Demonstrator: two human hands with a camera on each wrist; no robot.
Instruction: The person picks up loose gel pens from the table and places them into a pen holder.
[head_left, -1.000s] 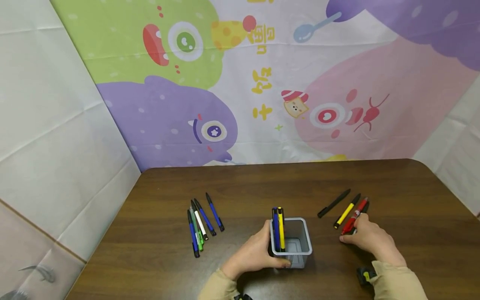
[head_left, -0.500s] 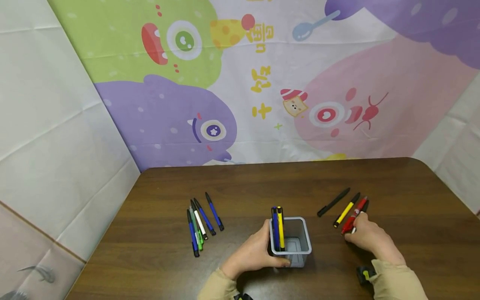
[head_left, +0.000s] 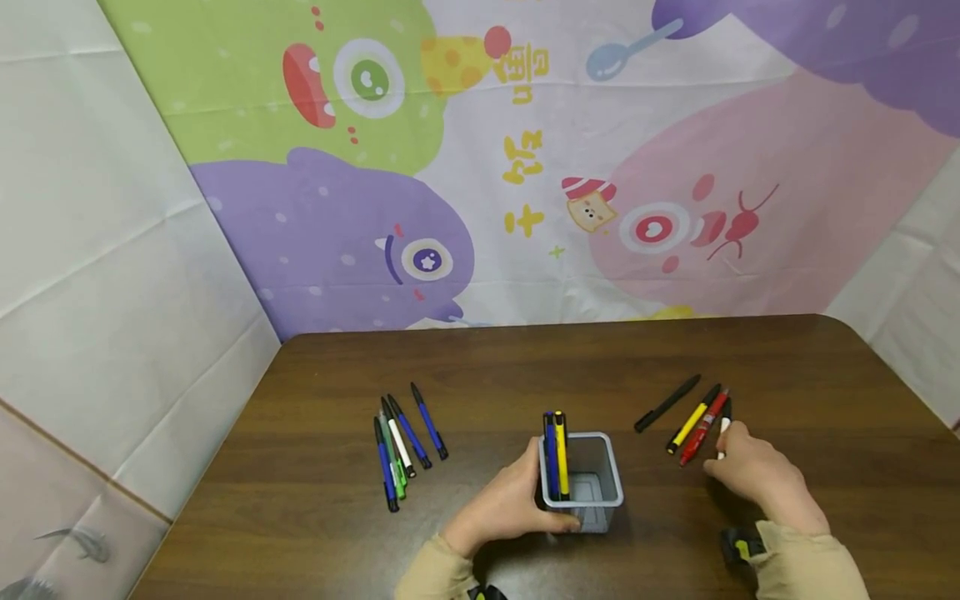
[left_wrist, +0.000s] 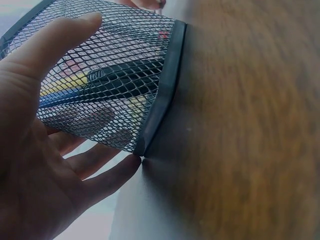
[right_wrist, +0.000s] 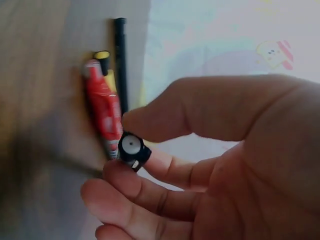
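Two hands occupied. Right hand: grip clamped, thumb and fingers pinching the white pen close to one end, between holder and right edge of the table; whether the pen is fully off the surface, cannot tell. Left hand: grip clamped round the mesh holder, well apart from the far edge; blue pen and yellow pen inside. Risks, judged: end-on pinch may let the pen swivel or slip; a sideways brush could roll the red pen just beside; loosened left grip could let the holder tip if bumped.
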